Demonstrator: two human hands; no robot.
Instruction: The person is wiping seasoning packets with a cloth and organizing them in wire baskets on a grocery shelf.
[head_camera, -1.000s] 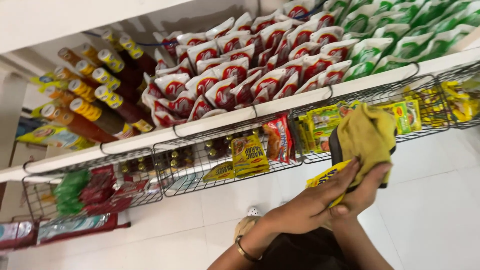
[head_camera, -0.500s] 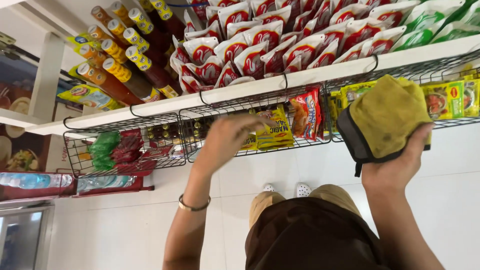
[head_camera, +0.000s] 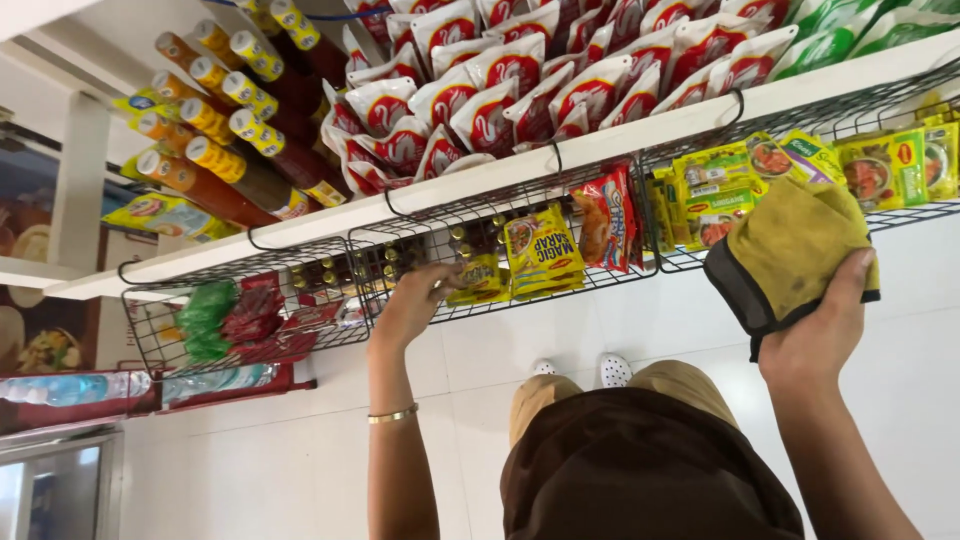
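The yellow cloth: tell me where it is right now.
In the head view the yellow cloth is at the right, gripped in the right hand against the right-hand wire basket of yellow packets.

Single head-worn camera, looking steeply down past a white shelf (head_camera: 560, 160) and wire baskets (head_camera: 500, 250) close by, to the floor (head_camera: 300, 460)
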